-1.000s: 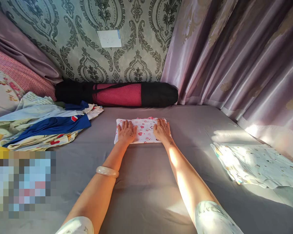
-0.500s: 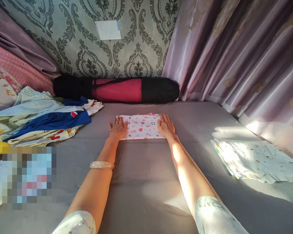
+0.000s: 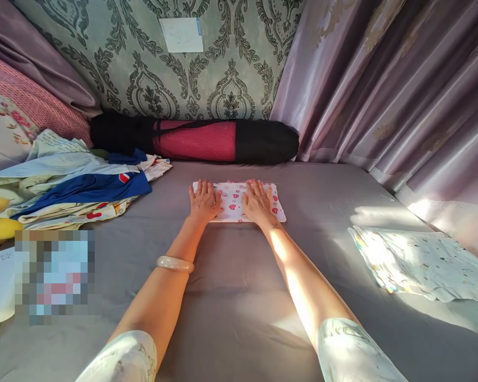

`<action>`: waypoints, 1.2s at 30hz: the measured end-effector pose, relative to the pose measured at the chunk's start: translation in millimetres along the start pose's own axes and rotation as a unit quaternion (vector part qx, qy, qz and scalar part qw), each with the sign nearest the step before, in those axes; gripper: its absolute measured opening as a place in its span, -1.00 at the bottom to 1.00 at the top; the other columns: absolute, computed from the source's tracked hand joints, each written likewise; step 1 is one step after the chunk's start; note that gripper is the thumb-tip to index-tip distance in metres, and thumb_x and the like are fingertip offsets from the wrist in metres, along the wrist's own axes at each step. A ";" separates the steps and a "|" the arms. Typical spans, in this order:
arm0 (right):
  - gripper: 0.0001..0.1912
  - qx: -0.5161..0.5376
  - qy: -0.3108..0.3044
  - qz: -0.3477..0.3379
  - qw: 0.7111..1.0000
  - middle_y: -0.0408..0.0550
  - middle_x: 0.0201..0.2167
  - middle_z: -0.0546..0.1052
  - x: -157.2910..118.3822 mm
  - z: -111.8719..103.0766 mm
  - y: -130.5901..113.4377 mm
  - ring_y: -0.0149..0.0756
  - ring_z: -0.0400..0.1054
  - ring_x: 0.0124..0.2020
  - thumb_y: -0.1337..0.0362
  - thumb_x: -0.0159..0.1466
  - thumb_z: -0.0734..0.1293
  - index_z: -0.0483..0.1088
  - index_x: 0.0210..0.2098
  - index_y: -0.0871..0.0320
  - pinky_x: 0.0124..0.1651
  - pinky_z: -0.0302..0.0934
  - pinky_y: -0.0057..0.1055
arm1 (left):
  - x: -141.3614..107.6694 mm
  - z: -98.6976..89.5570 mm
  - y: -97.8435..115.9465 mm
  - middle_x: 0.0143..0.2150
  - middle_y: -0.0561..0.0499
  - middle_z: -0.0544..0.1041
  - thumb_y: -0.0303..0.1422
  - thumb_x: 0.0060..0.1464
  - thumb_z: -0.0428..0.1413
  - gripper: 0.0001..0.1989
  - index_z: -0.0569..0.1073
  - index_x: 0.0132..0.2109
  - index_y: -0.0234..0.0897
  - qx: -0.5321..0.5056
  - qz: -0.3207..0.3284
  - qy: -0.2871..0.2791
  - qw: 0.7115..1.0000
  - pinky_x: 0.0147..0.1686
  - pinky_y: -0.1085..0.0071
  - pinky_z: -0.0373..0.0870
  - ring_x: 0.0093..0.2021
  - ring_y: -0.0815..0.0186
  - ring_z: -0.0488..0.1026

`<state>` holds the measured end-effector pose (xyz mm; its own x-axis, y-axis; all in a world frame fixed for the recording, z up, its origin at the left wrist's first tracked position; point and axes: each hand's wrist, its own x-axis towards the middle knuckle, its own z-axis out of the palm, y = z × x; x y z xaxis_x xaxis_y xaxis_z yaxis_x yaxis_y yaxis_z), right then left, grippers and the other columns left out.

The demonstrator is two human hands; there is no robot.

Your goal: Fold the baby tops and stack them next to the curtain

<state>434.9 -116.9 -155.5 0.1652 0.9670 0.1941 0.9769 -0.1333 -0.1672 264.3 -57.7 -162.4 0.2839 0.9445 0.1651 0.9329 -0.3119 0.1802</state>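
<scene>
A folded white cloth with red and pink prints [image 3: 233,203] lies flat on the grey sheet [image 3: 239,265]. On its left part rests my left hand [image 3: 205,201], palm down with fingers spread. My right hand [image 3: 258,201] presses on the cloth right of its middle, its fingers also stretched out. Both palms are hidden from view. The cloth's right end shows uncovered beyond my right hand. A pale bangle circles my left forearm.
A heap of clothes [image 3: 79,180] lies on the left, near a yellow plush thing [image 3: 2,225]. Folded white printed clothes [image 3: 426,262] lie on the right. Against the wall rests a black and red rolled bag [image 3: 195,140]. Purple curtains [image 3: 366,95] hang at the right.
My hands have come closer together on the cloth, moving in from its two ends. The cloth's right end is now uncovered. The whole view has shifted slightly.
</scene>
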 end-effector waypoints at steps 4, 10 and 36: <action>-0.43 0.031 -0.007 -0.064 0.997 0.14 0.44 0.05 -6.7 7.9 -23.4 -0.08 -0.17 0.46 0.23 0.46 -0.02 0.13 0.38 0.29 0.44 -0.37 0.04 | -5.7 10.3 19.8 0.47 -0.25 0.04 -0.22 0.35 -0.34 -0.36 0.09 0.42 -0.50 0.002 0.042 -0.033 0.999 0.40 -0.07 -0.25 0.48 0.04 -0.12; -0.41 0.031 -0.042 -0.064 0.997 0.12 0.45 0.03 -7.3 20.4 -21.2 -0.09 -0.15 0.45 0.25 0.44 -0.01 0.08 0.40 0.30 0.43 -0.32 0.03 | -8.9 14.5 26.6 0.47 -0.19 0.05 -0.23 0.35 -0.31 -0.40 0.12 0.42 -0.38 -0.007 0.042 -0.073 0.996 0.40 -0.07 -0.21 0.48 0.04 -0.14; -0.38 0.021 -0.071 -0.064 0.995 0.14 0.45 -0.01 25.3 26.9 -65.0 -0.14 -0.21 0.47 0.15 0.47 -0.06 0.02 0.42 0.33 0.44 -0.38 -0.02 | 22.6 4.2 -40.4 0.06 -0.21 0.58 -0.43 0.18 -0.06 -0.59 0.48 0.12 -0.24 -0.369 -0.128 0.090 0.916 0.15 0.11 0.36 0.14 0.07 0.47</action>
<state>371.9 -78.0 -165.7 0.0151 0.9968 0.0786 0.9818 0.0002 -0.1901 233.9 -23.3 -170.0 -0.0263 0.9851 0.1701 0.5404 -0.1291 0.8315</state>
